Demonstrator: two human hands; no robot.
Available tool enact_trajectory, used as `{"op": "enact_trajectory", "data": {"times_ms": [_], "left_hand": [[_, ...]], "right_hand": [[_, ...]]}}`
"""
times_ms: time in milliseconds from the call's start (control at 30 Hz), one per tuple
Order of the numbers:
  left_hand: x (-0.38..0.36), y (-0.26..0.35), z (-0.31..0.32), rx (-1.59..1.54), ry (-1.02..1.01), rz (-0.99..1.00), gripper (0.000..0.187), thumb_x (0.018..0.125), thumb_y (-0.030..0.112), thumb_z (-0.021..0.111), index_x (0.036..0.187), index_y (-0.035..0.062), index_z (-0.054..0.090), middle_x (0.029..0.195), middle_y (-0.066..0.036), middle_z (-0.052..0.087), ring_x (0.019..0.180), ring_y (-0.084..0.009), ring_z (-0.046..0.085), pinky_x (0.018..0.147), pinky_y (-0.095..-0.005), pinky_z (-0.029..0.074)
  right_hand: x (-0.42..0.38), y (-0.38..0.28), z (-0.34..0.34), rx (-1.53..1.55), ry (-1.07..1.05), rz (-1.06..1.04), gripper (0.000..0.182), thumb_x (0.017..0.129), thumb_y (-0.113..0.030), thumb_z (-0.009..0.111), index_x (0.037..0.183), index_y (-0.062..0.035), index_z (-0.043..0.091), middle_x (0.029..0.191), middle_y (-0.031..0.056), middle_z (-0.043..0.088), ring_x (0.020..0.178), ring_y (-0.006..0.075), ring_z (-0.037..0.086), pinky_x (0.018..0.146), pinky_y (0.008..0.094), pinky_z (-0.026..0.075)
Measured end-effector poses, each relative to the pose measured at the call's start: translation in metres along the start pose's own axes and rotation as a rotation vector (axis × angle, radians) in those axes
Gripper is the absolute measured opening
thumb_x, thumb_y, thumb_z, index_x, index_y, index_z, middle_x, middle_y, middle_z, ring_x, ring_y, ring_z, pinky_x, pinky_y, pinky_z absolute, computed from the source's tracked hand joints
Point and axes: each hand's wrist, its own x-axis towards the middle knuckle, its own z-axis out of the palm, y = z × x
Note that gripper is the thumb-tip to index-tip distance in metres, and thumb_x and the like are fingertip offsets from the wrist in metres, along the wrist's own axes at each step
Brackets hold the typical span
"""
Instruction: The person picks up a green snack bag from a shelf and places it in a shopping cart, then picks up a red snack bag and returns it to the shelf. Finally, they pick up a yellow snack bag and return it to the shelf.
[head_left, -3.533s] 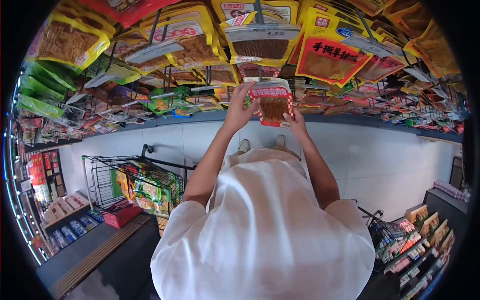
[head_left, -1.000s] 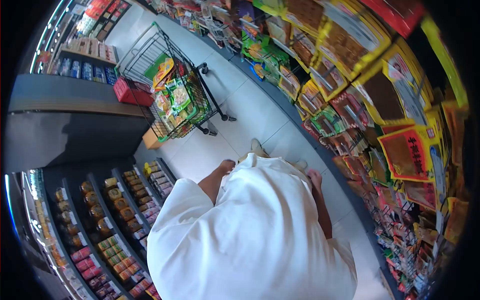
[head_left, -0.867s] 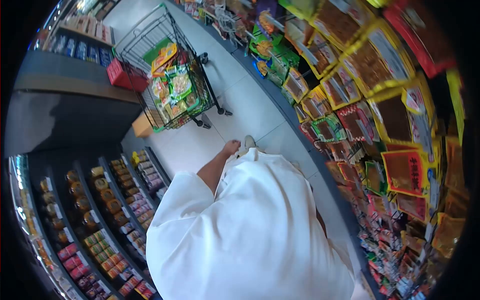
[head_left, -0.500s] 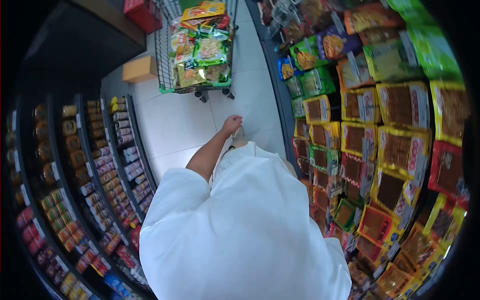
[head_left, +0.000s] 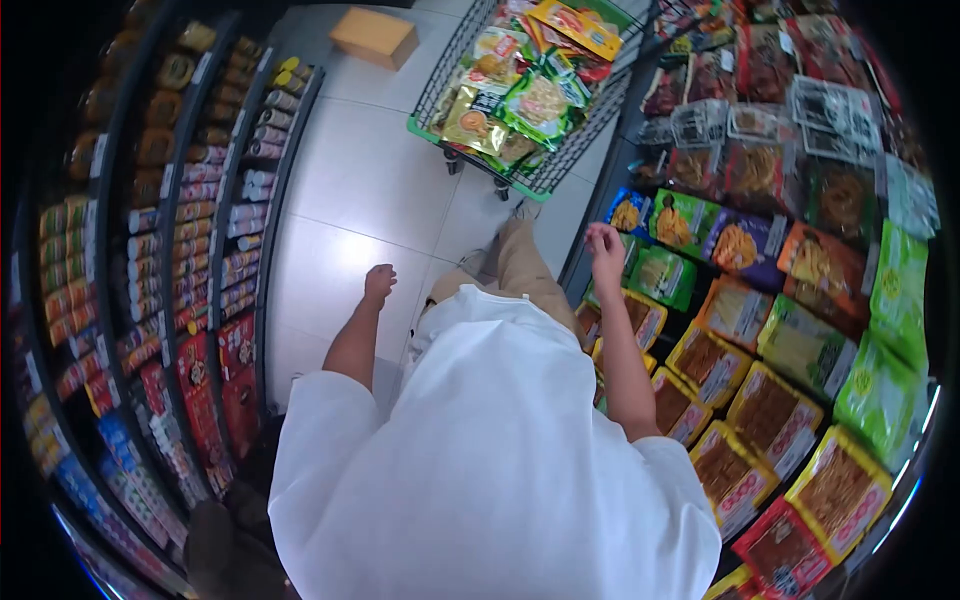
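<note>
My left hand (head_left: 380,284) hangs over the tiled floor, its fingers loosely curled, and what it may hold is too small to make out. My right hand (head_left: 604,240) is raised beside the right shelf, nearest to the green and blue snack packets (head_left: 628,212), not visibly touching them; its fingers are bent and their inside is hidden. Ahead of me stands a wire shopping cart (head_left: 425,128) with green corners, filled with packaged food (head_left: 540,105). A gold packet (head_left: 474,122) lies at its near end.
Shelves of jars and cans (head_left: 205,235) line the left side. Racks of bagged snacks (head_left: 735,380) line the right. A cardboard-coloured box (head_left: 374,38) sits on the floor left of the cart. A dark shape (head_left: 235,530) is at lower left.
My right hand has come into view at the right shelf. My left hand has moved left and down in the picture. The cart appears further right and nearer.
</note>
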Motion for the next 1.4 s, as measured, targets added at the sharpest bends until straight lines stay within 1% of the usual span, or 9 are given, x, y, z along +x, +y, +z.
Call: {"op": "enact_trajectory", "data": {"times_ms": [100,267,333,533,667,733,900,1100,1400], "left_hand": [[-0.025,-0.002,0.01,-0.079,-0.021,-0.041,0.037,0.089,0.033,0.051,0.119,0.0131,0.052,0.112,-0.004,0.059,0.101,-0.0188,0.057,0.084,-0.0392,0.041],[-0.06,0.002,0.04,-0.333,0.14,-0.127,0.034,0.091,0.03,0.049,0.12,0.013,0.053,0.109,-0.006,0.061,0.096,-0.0195,0.058,0.078,-0.0361,0.043],[-0.081,0.035,0.053,-0.282,0.173,-0.134,0.03,0.091,0.026,0.049,0.117,0.0113,0.055,0.109,-0.006,0.061,0.095,-0.018,0.059,0.073,-0.0321,0.045],[-0.07,0.201,0.086,0.387,0.512,0.793,0.031,0.084,0.004,0.057,0.115,-0.001,0.054,0.105,-0.015,0.06,0.1,-0.0271,0.057,0.089,-0.0375,0.045],[-0.049,0.34,0.119,0.66,0.517,1.118,0.036,0.081,0.005,0.06,0.116,-0.0019,0.052,0.114,-0.019,0.053,0.111,-0.0337,0.05,0.097,-0.0391,0.039],[-0.024,0.387,0.137,0.72,0.5,1.156,0.044,0.081,0.01,0.063,0.121,-0.0018,0.048,0.118,-0.02,0.051,0.11,-0.0344,0.05,0.097,-0.039,0.039],[0.063,0.428,0.159,0.724,0.38,0.815,0.035,0.088,0.023,0.058,0.118,0.0049,0.052,0.097,-0.016,0.064,0.087,-0.0325,0.061,0.077,-0.0413,0.047],[0.099,0.42,0.157,0.885,0.576,0.824,0.023,0.092,0.03,0.051,0.095,0.0077,0.054,0.078,-0.012,0.064,0.074,-0.0311,0.059,0.066,-0.0443,0.045],[0.088,0.432,0.163,0.905,0.669,0.752,0.024,0.091,0.034,0.053,0.093,0.0102,0.053,0.074,-0.009,0.06,0.074,-0.0284,0.058,0.062,-0.0424,0.047]], "right_hand": [[0.071,-0.02,0.057,-0.041,-0.193,-0.024,0.011,0.091,-0.009,0.054,0.099,-0.0033,0.059,0.087,0.0019,0.062,0.075,0.0071,0.055,0.065,0.0214,0.045],[0.152,-0.009,0.131,-0.11,-0.448,-0.01,0.013,0.09,-0.008,0.052,0.101,-0.0047,0.058,0.087,-0.0006,0.059,0.075,0.008,0.054,0.065,0.0216,0.044],[0.182,0.013,0.15,-0.034,-0.414,0.281,0.016,0.087,-0.014,0.055,0.101,-0.0061,0.057,0.088,-0.0001,0.057,0.08,0.0083,0.053,0.068,0.0242,0.044],[0.243,0.065,0.174,-0.235,-0.394,0.675,0.054,0.08,-0.028,0.064,0.125,-0.0035,0.045,0.119,0.0092,0.053,0.103,0.0213,0.053,0.088,0.0335,0.043],[0.259,0.135,0.21,-0.11,-0.078,0.54,0.055,0.072,-0.019,0.071,0.12,-0.0016,0.049,0.104,0.0118,0.061,0.093,0.0243,0.059,0.088,0.0352,0.045],[0.274,0.122,0.209,0.072,-0.239,0.927,0.049,0.076,-0.017,0.07,0.119,-0.0019,0.051,0.097,0.0075,0.062,0.08,0.0158,0.059,0.071,0.0288,0.048],[0.286,0.056,0.195,0.233,-0.339,0.801,0.011,0.085,-0.013,0.061,0.093,-0.0056,0.06,0.082,0.0012,0.058,0.073,0.0102,0.056,0.062,0.0228,0.045],[0.277,-0.055,0.117,0.356,-0.493,0.696,0.014,0.091,-0.018,0.055,0.101,-0.0087,0.056,0.09,-0.0046,0.053,0.085,0.0046,0.05,0.071,0.0194,0.04],[0.284,-0.166,0.031,0.124,-0.48,0.375,0.012,0.094,-0.011,0.049,0.104,-0.0056,0.052,0.095,-0.001,0.054,0.09,0.007,0.049,0.082,0.0222,0.037]]}}
